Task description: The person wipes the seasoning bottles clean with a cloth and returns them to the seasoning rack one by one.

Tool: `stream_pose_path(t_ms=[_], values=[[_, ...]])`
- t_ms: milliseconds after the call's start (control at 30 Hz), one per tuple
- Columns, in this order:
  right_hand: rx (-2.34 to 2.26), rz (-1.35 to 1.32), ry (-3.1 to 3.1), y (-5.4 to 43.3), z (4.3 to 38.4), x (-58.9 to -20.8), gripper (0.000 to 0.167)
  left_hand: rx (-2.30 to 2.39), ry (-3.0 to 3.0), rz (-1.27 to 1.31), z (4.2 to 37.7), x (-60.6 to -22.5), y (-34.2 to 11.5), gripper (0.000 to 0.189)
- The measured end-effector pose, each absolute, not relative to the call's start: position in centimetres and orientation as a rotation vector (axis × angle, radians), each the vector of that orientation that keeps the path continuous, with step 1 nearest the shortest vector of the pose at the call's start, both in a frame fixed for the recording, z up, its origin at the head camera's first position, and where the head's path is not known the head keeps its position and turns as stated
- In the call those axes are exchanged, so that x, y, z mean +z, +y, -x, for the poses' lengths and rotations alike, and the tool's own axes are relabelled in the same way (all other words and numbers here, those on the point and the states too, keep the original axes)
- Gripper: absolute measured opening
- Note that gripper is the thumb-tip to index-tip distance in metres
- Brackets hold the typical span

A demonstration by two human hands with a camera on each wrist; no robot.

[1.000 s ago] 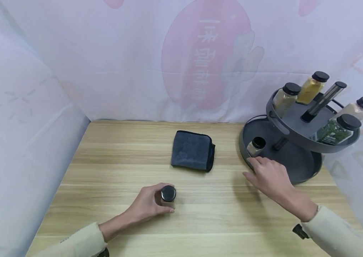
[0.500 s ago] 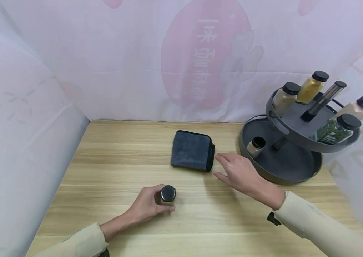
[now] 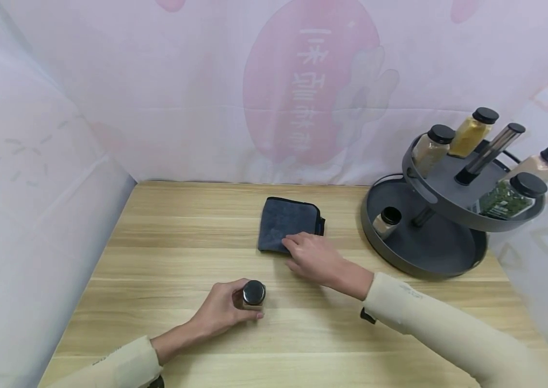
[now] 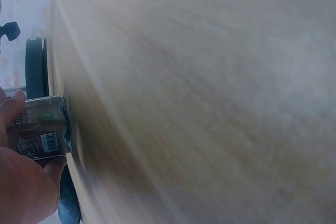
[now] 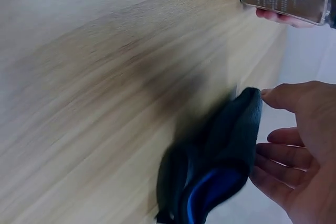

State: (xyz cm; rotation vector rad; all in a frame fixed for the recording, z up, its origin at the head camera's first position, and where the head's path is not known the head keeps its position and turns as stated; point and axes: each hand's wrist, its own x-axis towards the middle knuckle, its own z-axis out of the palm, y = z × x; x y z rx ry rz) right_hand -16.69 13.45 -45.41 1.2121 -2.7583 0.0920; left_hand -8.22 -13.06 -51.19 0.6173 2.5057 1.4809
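Where a wooden surface [image 3: 181,226] carries a rack [image 3: 438,248] and a cloth [image 3: 283,220], one jar [image 3: 254,295] is held

While the dark grey, two-tier rack stands at the right, the cloth lies folded near the middle. Over its near edge is the right hand [image 3: 314,260], thumb and fingers spread apart; whether they touch it, I cannot tell. Nearer, the left hand [image 3: 220,310] pinches the upright, black-capped jar between thumb and fingers. Four other jars [image 3: 470,136] sit on the upper tier, a fifth jar [image 3: 383,225] on the lower.
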Motion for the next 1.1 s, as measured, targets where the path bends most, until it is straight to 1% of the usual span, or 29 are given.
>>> stream_pose_path(t_ms=[200, 400, 533, 800, 967, 1100], values=[[-0.099, -1.214, -2.691, 11.1, 17.3, -46.6, 0.039, 1.480, 2.499, -0.623, 8.2, -51.1, -13.0, 0.045], [-0.210, -1.160, -2.633, 9.7, 17.8, -47.7, 0.025, 1.475, 2.515, -0.623, 8.2, -50.9, -13.0, 0.045], [-0.280, -1.130, -2.617, 9.2, 17.9, -48.4, 0.020, 1.484, 2.515, -0.633, 8.2, -50.8, -13.0, 0.045], [-0.358, -1.065, -2.593, 8.8, 18.3, -49.6, 0.018, 1.480, 2.521, -0.631, 8.2, -50.9, -12.9, 0.045], [-0.255, -1.069, -2.614, 9.2, 18.8, -49.8, 0.013, 1.468, 2.522, -0.630, 8.3, -50.8, -12.9, 0.046], [0.062, -1.006, -2.668, 9.8, 19.3, -49.4, 0.012, 1.437, 2.543, -0.629, 8.5, -50.3, -12.9, 0.043]])
